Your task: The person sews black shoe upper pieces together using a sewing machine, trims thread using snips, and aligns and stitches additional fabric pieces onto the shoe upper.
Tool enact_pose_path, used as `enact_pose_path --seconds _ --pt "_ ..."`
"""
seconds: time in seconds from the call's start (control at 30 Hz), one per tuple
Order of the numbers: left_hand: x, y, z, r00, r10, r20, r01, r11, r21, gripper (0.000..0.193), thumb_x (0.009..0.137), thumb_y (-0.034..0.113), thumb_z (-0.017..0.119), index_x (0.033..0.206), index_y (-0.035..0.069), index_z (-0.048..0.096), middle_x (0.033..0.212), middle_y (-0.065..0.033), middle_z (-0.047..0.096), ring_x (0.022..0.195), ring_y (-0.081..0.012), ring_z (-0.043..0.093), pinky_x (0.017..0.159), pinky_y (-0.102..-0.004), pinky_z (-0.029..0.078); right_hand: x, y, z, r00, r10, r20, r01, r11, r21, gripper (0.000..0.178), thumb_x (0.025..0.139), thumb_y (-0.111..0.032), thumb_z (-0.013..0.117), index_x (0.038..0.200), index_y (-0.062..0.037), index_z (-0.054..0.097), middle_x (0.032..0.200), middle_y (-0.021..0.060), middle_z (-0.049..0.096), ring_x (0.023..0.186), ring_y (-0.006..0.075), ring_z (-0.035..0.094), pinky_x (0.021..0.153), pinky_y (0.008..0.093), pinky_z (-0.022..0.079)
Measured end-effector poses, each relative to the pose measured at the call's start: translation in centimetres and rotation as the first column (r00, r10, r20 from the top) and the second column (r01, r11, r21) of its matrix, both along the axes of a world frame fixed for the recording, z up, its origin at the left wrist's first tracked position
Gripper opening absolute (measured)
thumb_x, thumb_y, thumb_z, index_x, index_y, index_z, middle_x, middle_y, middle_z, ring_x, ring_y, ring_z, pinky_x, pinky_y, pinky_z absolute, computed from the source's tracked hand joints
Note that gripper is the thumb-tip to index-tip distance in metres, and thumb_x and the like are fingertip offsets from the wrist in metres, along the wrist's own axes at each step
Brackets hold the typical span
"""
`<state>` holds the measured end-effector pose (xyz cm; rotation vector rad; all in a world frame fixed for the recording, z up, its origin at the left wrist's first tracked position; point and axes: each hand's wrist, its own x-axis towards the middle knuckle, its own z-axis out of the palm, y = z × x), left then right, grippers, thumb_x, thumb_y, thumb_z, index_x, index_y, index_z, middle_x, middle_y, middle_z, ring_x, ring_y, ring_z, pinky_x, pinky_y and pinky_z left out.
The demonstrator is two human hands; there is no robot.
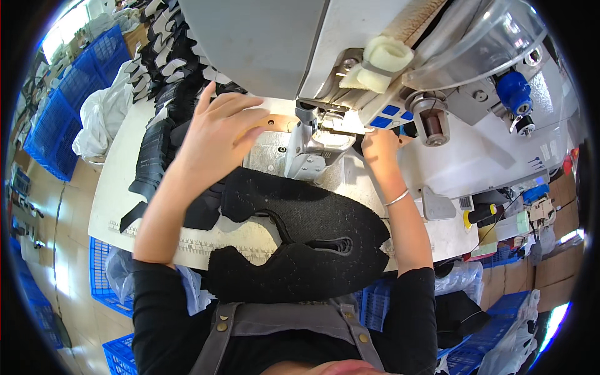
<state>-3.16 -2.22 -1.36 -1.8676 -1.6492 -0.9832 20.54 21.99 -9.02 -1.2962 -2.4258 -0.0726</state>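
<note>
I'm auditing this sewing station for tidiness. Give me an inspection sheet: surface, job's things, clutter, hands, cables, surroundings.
Surface: white sewing table, ruler strip along its front edge.
Job's things: black fabric piece with a slit, lying flat before the sewing machine.
Clutter: stack of black-and-white cut pieces at far left; white plastic bag.
Hands: left hand flat and open by the machine; right hand at the needle area, grip cannot be told.
Cables: thin wires at right.
Surroundings: blue crates, thread spool.

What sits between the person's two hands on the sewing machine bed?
In the head view, the machine's metal presser-foot assembly stands between the left hand and right hand, over the bed; the black fabric piece lies just below it.
</note>
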Motion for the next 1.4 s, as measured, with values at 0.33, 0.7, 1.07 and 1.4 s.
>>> enact_pose_path --seconds 0.33,0.7,1.07,1.4 --pt "-13.7 -18.3 -5.3 0.858 0.512 -0.035 -0.315 0.471 -0.824 0.032 0.059 0.009 0.081 0.085 0.005 0.063 0.087 -0.0091 0.06 0.09 -0.0276 0.059 0.085 -0.0405 0.045 8.2 -13.7 3.5 0.848 0.526 -0.064 -0.501 0.755 -0.423 0.073 0.074 -0.037 0.076 0.129 0.0048 0.05 0.124 0.0221 0.056 0.111 0.0371 0.056 0.095 0.0416 0.044" --pt "-13.9 -21.9 -5.2 0.525 0.543 0.655 -0.124 0.811 -0.572 0.022 0.072 -0.002 0.075 0.09 0.0 0.062 0.082 -0.0048 0.068 0.075 -0.0094 0.06 0.069 -0.0256 0.048 7.9 -16.9 5.3 0.922 0.388 0.014 -0.377 0.903 -0.207 0.072 0.068 -0.016 0.081 0.131 -0.0011 0.05 0.115 0.0169 0.058 0.101 0.0312 0.057 0.09 0.0391 0.045" --pt "2.2 -5.3 2.2 0.876 -0.355 0.327 0.433 0.878 -0.204 0.024 0.075 0.015 0.08 0.077 0.003 0.059 0.1 -0.0108 0.069 0.087 -0.0197 0.065 0.082 -0.0315 0.047 3.1 -16.2 10.2 0.639 0.486 -0.596 -0.732 0.623 -0.277 0.014 0.08 -0.007 0.075 0.088 -0.0006 0.065 0.071 0.0055 0.067 0.065 0.0098 0.063 0.061 0.0227 0.048" --pt "5.3 -3.3 0.8 0.89 -0.322 0.323 0.365 0.928 -0.08 0.026 0.077 0.011 0.076 0.103 0.009 0.072 0.073 -0.0072 0.063 0.063 -0.0249 0.058 0.058 -0.0318 0.045 2.4 -15.2 9.7 0.581 0.444 -0.682 -0.755 0.607 -0.248 0.013 0.084 -0.006 0.072 0.092 -0.0001 0.064 0.074 0.0068 0.067 0.066 0.0106 0.063 0.064 0.0228 0.047"
